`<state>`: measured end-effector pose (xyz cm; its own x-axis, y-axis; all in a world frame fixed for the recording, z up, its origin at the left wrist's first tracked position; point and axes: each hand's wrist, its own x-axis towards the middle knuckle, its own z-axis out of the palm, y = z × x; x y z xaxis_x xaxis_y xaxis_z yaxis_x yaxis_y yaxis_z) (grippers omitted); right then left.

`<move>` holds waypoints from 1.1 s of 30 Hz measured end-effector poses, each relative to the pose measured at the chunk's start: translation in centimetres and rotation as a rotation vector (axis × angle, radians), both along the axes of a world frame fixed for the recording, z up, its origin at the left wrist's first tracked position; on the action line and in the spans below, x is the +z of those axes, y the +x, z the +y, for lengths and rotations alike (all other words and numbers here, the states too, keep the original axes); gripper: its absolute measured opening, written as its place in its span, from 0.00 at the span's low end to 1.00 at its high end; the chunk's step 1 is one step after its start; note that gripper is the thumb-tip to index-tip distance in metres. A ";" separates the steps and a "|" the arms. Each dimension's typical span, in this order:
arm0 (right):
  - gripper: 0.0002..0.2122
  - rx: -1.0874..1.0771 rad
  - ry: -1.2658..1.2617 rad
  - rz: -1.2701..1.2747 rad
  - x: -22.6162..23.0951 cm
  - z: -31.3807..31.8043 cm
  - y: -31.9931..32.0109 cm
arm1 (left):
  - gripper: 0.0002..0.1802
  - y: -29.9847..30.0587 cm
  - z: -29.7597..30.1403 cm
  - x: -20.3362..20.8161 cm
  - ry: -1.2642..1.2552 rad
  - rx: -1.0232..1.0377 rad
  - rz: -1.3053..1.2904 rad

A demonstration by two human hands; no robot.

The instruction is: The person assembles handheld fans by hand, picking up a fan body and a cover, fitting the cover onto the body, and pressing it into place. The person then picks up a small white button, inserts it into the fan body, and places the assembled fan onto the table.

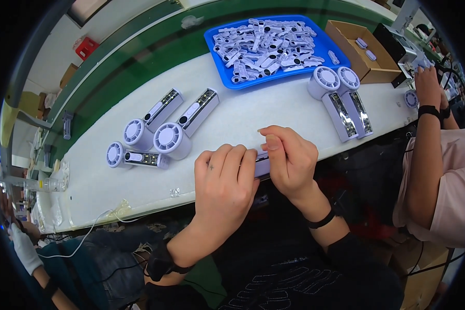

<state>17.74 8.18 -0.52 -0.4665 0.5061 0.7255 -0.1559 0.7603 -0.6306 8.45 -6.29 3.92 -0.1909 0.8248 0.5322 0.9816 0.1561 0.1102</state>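
Observation:
A lilac handheld fan (262, 166) is between my hands at the near edge of the table, mostly covered by them; its round head is hidden. My left hand (225, 181) wraps round it from the left, fingers curled over the top. From the right, my right hand (293, 163) presses against the handle with bent fingers and a raised thumb. To the left lie several like fans, among them a fan with a white-lilac strip on its open handle (197, 112). Two more fans (341, 111) lie side by side on the right, circuit boards showing.
A blue tray (225, 81) heaped with small lilac cover parts stands at the back. Beside it is a cardboard box (380, 75) with two small parts inside. A co-worker's hands (429, 85) are at the far right; a gloved hand (26, 248) shows at the left. A white cable (82, 240) hangs at the near left.

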 end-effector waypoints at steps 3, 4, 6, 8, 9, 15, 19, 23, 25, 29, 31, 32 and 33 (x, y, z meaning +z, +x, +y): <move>0.07 -0.021 -0.049 0.002 0.3 -0.2 -0.2 | 0.29 -0.4 -0.1 0.1 -0.043 -0.059 0.006; 0.07 -0.031 -0.049 -0.019 0.6 -0.3 -0.1 | 0.29 -0.4 -0.1 0.3 -0.049 -0.057 0.004; 0.07 -0.050 -0.047 -0.061 1.0 -0.2 -0.1 | 0.29 -0.6 0.1 0.5 -0.074 -0.076 -0.019; 0.07 -0.044 -0.043 -0.068 1.0 -0.2 -0.1 | 0.30 -0.8 0.3 0.6 -0.092 -0.088 -0.032; 0.07 -0.042 -0.034 -0.072 1.1 -0.2 0.0 | 0.30 -0.9 0.4 0.6 -0.083 -0.095 -0.046; 0.05 -0.002 -0.004 -0.035 1.1 0.7 -0.6 | 0.32 -0.9 0.3 1.4 -0.093 -0.066 -0.073; 0.11 0.202 -0.391 -0.041 3.3 1.1 1.5 | 0.30 -1.8 -1.1 3.4 -0.024 -0.089 0.317; 0.22 0.666 -0.948 -0.501 6.7 0.3 3.9 | 0.38 -4.4 -2.6 4.3 0.354 -0.113 0.710; 0.24 0.708 -0.935 -0.447 6.5 -0.7 4.2 | 0.41 -3.2 -2.1 3.3 0.512 -0.015 0.362; 0.24 0.560 -0.935 -0.155 5.1 -4.5 4.6 | 0.50 1.4 -3.2 1.6 0.773 0.016 -0.884; 0.24 0.548 -0.793 -0.111 4.8 -6.0 4.6 | 0.53 2.2 -4.0 1.7 0.736 -0.137 -1.402; 0.25 0.523 -0.657 -0.067 4.6 -6.7 4.7 | 0.53 2.2 -4.2 1.7 0.653 -0.255 -1.509; 0.25 0.495 -0.521 -0.023 4.5 -7.2 4.8 | 0.53 2.2 -4.3 1.8 0.563 -0.377 -1.611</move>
